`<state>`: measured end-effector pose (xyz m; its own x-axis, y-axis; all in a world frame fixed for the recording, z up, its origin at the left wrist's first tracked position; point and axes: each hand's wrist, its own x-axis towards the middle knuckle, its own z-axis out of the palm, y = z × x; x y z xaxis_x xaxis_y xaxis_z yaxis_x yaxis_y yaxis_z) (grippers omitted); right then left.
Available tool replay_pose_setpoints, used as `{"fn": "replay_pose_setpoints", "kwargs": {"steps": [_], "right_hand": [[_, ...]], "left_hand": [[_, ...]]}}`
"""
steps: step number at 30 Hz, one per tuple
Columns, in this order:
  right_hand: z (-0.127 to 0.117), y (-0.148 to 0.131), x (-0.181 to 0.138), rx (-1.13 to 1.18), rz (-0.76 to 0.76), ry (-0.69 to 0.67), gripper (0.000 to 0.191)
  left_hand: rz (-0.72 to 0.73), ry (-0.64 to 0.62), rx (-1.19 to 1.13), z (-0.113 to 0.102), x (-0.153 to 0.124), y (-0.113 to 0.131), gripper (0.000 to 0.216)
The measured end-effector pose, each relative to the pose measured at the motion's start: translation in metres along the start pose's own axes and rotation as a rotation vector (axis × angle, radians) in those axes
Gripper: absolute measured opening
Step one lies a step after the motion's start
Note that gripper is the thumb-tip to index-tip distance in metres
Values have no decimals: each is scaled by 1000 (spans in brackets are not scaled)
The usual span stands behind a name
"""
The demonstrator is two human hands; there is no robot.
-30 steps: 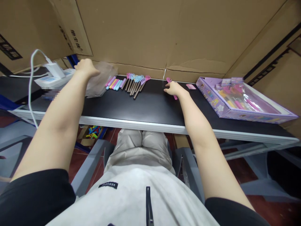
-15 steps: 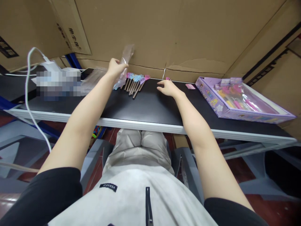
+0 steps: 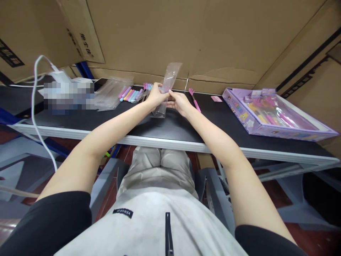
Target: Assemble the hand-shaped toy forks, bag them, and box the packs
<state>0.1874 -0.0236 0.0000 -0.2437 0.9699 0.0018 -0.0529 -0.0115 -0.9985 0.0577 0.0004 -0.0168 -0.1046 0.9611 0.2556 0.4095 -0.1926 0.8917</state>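
Note:
Over the middle of the table my two hands meet at one clear plastic bag, which stands tilted with its top end up. My left hand grips the bag from the left, thumb against it. With thumb and finger, my right hand pinches its right edge. Behind my left hand lie hand-shaped scratchers with metal rods, mostly hidden; their coloured claw heads show. A pink scratcher lies alone just right of my right hand. Pastel handles rest in a row to the left.
A pile of clear bags lies left of the handles. At the right stands a purple display box with packed scratchers, a small pink card beside it. A white cable hangs at the left. Cardboard walls the back.
My left hand has carried the bag rightward from above the handles to the middle. My right hand has moved left from the pink scratcher and taken hold of the bag.

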Motion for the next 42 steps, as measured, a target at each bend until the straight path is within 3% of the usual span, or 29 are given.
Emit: {"fn": "replay_pose_setpoints", "kwargs": {"steps": [3, 6, 8, 12, 15, 20, 23, 26, 30, 34, 35, 37, 38, 40, 42], "right_hand": [[-6, -1, 2, 22, 10, 69, 18], [-13, -1, 7, -11, 10, 122, 14], [-16, -1, 9, -42, 4, 137, 14], [-17, -4, 7, -77, -11, 135, 14], [-18, -8, 5, -83, -31, 126, 14], [-34, -15, 13, -158, -143, 154, 14], [-54, -20, 26, -325, -282, 232, 30], [-73, -27, 36, -497, -342, 339, 55], [-87, -35, 39, -398, -328, 467, 72], [-90, -34, 40, -409, -325, 497, 69], [-90, -32, 42, -390, -324, 497, 67], [-90, -27, 48, -299, -332, 495, 61], [-90, -24, 51, -227, -344, 490, 57], [-90, -18, 56, -34, -375, 450, 47], [-89, -11, 59, 133, -393, 396, 35]], "left_hand": [[77, -50, 68, -8, 2, 2, 49], [153, -21, 264, -33, 16, 1, 52], [155, -29, 430, -51, 26, -2, 74], [28, -216, 690, -65, 39, -11, 111], [22, -276, 757, -59, 43, -18, 106], [88, -240, 771, -54, 47, -23, 83], [156, -240, 726, -65, 53, -22, 79], [179, -181, 643, -90, 59, -16, 80], [147, -42, 531, -146, 64, -5, 95], [-38, 77, 449, -215, 64, -11, 145], [-103, 91, 430, -231, 64, -17, 149], [-199, 124, 462, -255, 61, -33, 139], [-232, 95, 512, -262, 58, -40, 133], [-172, -82, 656, -266, 46, -49, 131], [138, -291, 824, -255, 27, -46, 134]]}}
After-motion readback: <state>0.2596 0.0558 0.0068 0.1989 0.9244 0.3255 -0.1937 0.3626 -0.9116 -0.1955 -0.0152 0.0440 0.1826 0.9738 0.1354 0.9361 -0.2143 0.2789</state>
